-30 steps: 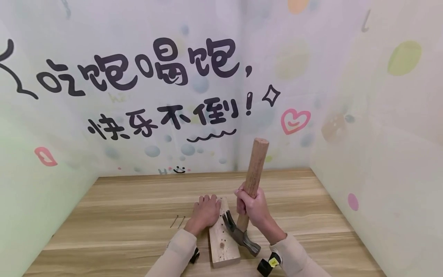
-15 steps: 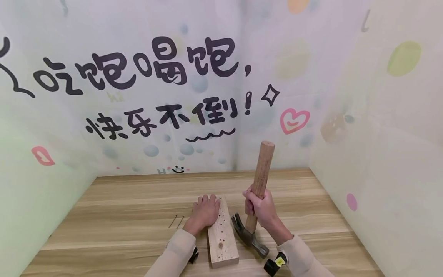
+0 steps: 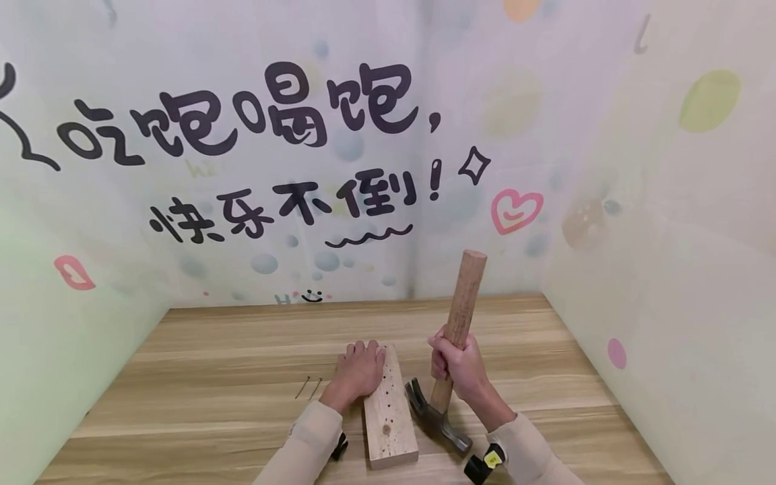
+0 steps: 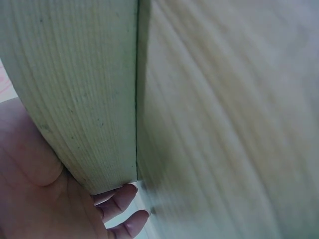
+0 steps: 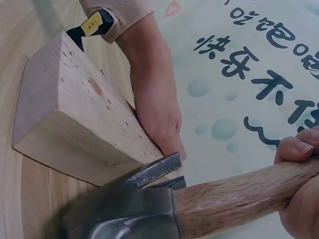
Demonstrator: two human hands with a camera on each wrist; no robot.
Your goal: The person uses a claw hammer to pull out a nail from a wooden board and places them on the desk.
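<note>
A pale wooden block (image 3: 391, 431) dotted with small dark holes lies lengthwise on the table. My left hand (image 3: 360, 370) holds it at the far end; in the left wrist view, fingers (image 4: 122, 199) curl around that end of the block. To the right of the block, my right hand (image 3: 457, 364) grips a claw hammer (image 3: 465, 296) by its wooden handle. The handle points up and the metal head hangs down, its claw toward the block's right side. In the right wrist view the hammer head (image 5: 132, 211) is close to the camera and overlaps the block.
Two loose nails (image 3: 306, 387) lie on the wood-grain table (image 3: 242, 343) left of my left hand. Printed walls (image 3: 364, 269) with black lettering enclose the table at the back and both sides.
My right hand has moved the hammer rightward, away from over the block to beside it, then nearly stopped. My left hand has stayed on the block.
</note>
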